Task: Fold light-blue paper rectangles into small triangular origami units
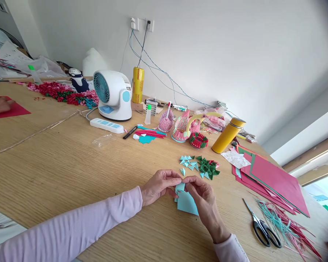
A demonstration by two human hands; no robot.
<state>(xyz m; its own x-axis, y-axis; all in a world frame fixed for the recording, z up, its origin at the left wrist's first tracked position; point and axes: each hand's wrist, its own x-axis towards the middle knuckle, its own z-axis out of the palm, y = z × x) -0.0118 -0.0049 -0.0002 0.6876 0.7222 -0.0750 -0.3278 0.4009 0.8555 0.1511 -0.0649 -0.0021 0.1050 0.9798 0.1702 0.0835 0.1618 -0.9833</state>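
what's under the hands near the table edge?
Light blue paper sheets on the wooden table; left hand and right hand pinch a small blue piece. Sheet count hidden.

Left hand (158, 185), right hand (203, 198) — fingertips meeting, fingers pinched; forearms low

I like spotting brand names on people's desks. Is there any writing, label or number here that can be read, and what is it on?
No text can be read here.
Yellow roll by the fan: red print, too blurred to read.
Power strip: marks too small to read.
Glue bottle: no legible label.
Yellow flask: no visible writing.
The light-blue paper under the left hand and right hand is blank.
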